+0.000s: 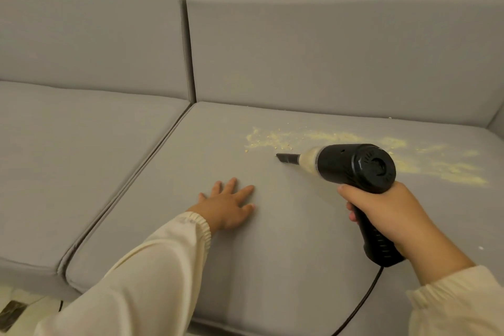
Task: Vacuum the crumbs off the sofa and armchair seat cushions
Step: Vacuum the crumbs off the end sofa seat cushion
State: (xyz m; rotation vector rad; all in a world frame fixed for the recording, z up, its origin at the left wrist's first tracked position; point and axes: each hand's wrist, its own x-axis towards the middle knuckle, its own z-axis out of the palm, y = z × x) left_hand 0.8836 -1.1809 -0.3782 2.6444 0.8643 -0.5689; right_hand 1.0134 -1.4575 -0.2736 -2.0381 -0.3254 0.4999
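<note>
Gripping vacuum handle, right hand; nozzle beside crumbs near cushion back edge; left hand flat, fingers spread.

Dim, warm, even light, soft shadows under the arms, slight overall softness, wide-angle bending toward the edges.

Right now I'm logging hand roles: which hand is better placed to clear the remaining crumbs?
Right. The right hand grips the vacuum, nozzle beside the crumbs; the left hand lies flat on the seat cushion.
</note>
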